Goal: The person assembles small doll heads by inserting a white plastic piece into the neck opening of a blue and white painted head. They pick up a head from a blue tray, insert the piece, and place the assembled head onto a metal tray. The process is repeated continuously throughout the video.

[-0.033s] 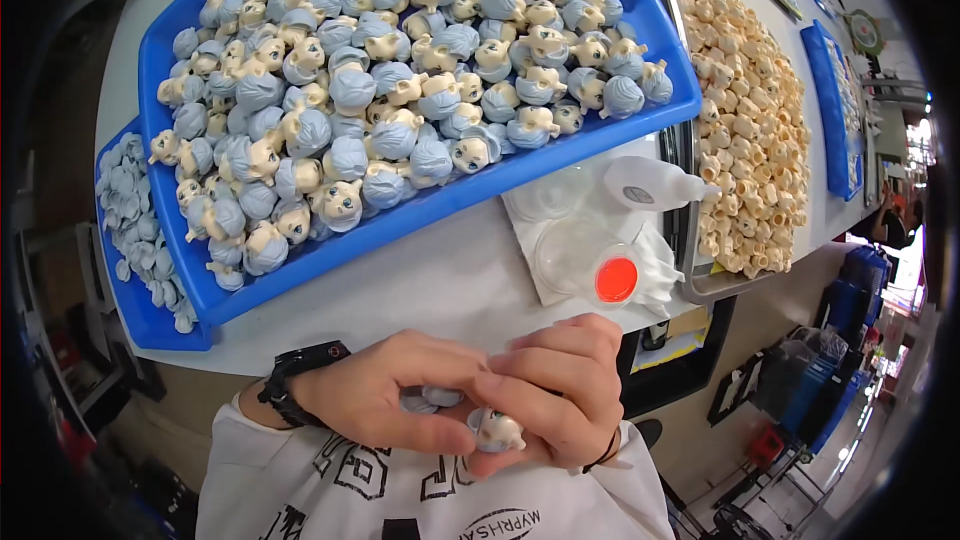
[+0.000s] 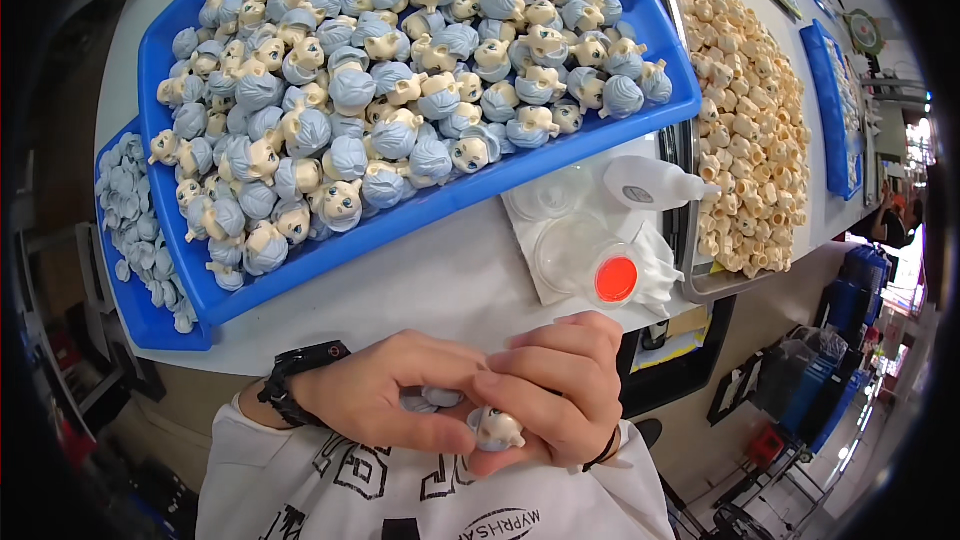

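Close to my body, my two hands meet in front of the table edge. Fingers and thumb of my right hand (image 2: 568, 390) are closed round a small doll head (image 2: 500, 431) with a cream face and pale blue hair. The thumb tip of my left hand (image 2: 395, 390) presses against the head's hair side. Pale blue doll hair pieces (image 2: 432, 398) show partly in the hollow of my curled left hand; its fingers hide the rest. Beyond my hands stands a large blue tray (image 2: 420, 212) heaped with similar doll heads.
Loose pale blue hair pieces fill a smaller blue tray (image 2: 170, 335) at left. A metal tray (image 2: 715, 288) holds cream hollow parts on the right. Between them are a white squeeze bottle (image 2: 655, 185), a clear cup (image 2: 560, 250), a red disc (image 2: 616, 280) and white tissue (image 2: 655, 265).
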Demonstrator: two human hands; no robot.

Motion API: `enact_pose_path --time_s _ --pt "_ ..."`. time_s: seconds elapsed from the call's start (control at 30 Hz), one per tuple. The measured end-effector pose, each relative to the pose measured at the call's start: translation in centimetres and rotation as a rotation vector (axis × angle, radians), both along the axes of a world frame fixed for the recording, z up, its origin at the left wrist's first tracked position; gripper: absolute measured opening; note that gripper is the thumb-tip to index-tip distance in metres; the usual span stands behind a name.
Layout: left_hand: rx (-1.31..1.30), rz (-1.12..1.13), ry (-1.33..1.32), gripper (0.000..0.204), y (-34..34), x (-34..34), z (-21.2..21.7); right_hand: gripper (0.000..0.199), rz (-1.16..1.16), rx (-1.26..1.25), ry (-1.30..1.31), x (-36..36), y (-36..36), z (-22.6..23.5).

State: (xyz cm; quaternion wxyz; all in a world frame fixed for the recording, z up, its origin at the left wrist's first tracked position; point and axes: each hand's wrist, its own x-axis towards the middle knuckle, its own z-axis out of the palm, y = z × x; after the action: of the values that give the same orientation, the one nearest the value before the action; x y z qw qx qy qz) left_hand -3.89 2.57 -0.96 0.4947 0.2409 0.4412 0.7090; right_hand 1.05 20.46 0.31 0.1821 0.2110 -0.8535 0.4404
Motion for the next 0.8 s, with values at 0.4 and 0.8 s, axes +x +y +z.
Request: enact_pose_path --time_s 0.4,0.8 --pt "0.115 -0.014 0.113 0.026 0.4 0.4 -0.6 0.048 0.173 0.051 -0.006 -0.6 1.1 0.8" --pt "0.337 0.521 -0.345 0.052 0.0 1.5 -0.7 0.023 -0.885 0.253 -0.436 -0.5 14.1 -1.1"
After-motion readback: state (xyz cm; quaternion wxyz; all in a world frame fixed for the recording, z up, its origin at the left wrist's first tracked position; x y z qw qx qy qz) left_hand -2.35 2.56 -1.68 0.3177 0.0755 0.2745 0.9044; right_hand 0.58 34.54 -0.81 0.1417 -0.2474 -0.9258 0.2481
